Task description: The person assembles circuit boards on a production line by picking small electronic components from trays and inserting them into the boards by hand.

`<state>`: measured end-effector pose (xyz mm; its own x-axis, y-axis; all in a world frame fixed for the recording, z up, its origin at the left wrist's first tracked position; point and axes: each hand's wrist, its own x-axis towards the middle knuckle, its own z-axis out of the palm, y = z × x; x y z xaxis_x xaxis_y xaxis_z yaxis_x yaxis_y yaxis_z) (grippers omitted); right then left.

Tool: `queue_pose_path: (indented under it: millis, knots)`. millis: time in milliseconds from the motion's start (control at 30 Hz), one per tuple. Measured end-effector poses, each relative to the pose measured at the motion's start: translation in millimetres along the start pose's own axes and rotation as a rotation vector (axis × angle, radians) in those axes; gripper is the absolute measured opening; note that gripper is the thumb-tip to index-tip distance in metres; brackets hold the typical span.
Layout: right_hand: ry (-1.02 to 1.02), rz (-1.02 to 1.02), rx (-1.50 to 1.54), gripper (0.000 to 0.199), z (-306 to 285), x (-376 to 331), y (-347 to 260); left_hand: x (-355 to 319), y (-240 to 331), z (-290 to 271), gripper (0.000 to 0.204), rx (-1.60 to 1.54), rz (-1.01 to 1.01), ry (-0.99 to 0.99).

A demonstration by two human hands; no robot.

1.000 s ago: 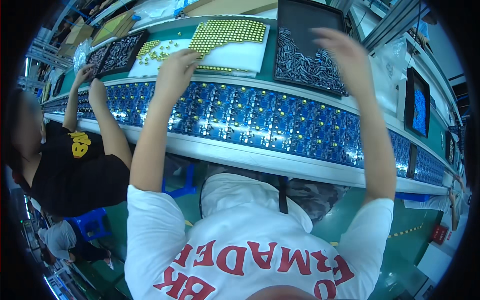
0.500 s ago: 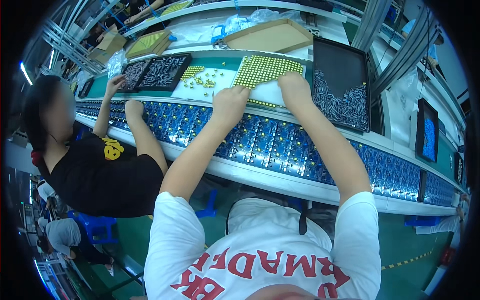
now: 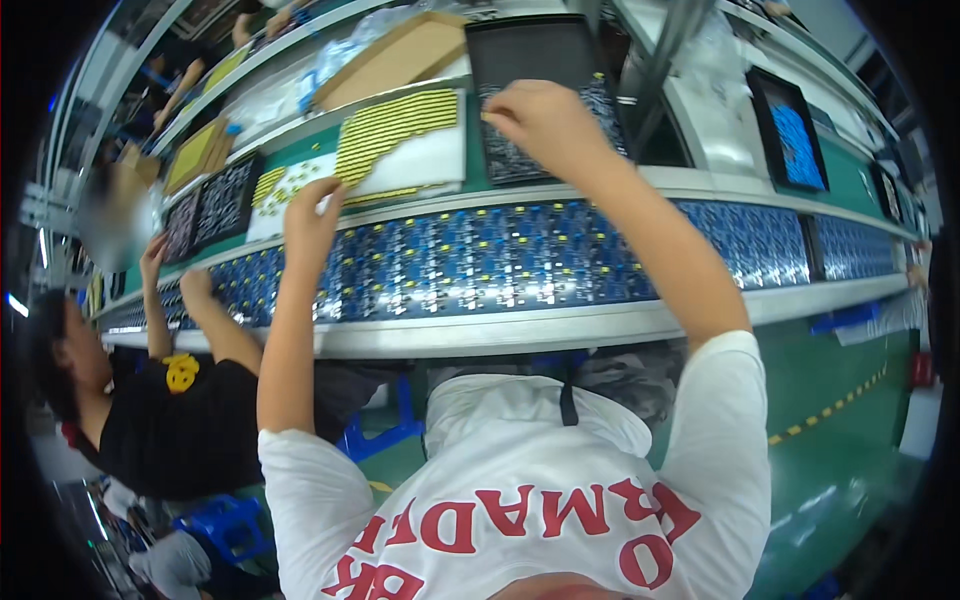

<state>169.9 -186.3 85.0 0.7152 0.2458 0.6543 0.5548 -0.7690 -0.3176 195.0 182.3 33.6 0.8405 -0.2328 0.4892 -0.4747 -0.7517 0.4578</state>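
Observation:
My left hand [image 3: 309,220] is at the lower left corner of a white board [image 3: 408,172], its thumb and fingers bent together in a pinch. What it holds, if anything, is too small to make out. Rows of small yellow square parts [image 3: 390,125] cover much of that board. My right hand [image 3: 545,125] is raised over the left side of a black tray [image 3: 530,33] of dark cylindrical parts [image 3: 512,160]. Its fingertips are closed, with a tiny yellowish spot at them that I cannot identify. Below both hands runs a long row of blue circuit boards [image 3: 450,255] dotted with yellow parts.
Loose yellow parts [image 3: 285,190] lie scattered on the left. Beyond is a cardboard tray [image 3: 390,58]. A black tray of blue parts [image 3: 797,145] stands far right. At the left a co-worker in a black shirt [image 3: 190,425] reaches over the same line. A metal post [image 3: 672,65] rises behind.
The view has swung to the right. My right hand has left the board of yellow parts and moved right to the black tray. My left hand stays near the board's lower left corner.

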Motion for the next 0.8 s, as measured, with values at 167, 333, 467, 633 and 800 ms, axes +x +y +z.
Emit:
queue_pose_path:
  millis: [167,333,467,633,800]
  knots:
    - [-0.213,0.287,-0.062,0.017,-107,-91,54,-2,87,25,0.014,0.029,0.206,-0.009]
    - [-0.353,0.245,-0.17,0.014,-123,-143,66,-7,206,88,0.01,-0.172,0.457,-0.21]
    - [-0.322,0.28,-0.202,0.011,-137,-153,72,-7,255,138,0.01,-0.191,0.511,-0.249]
    - [-0.336,0.284,-0.205,0.01,-148,-171,86,3,294,184,0.009,-0.215,0.501,-0.252]
    - [-0.292,0.323,-0.236,0.011,-162,-183,96,10,319,206,0.006,-0.163,0.54,-0.233]
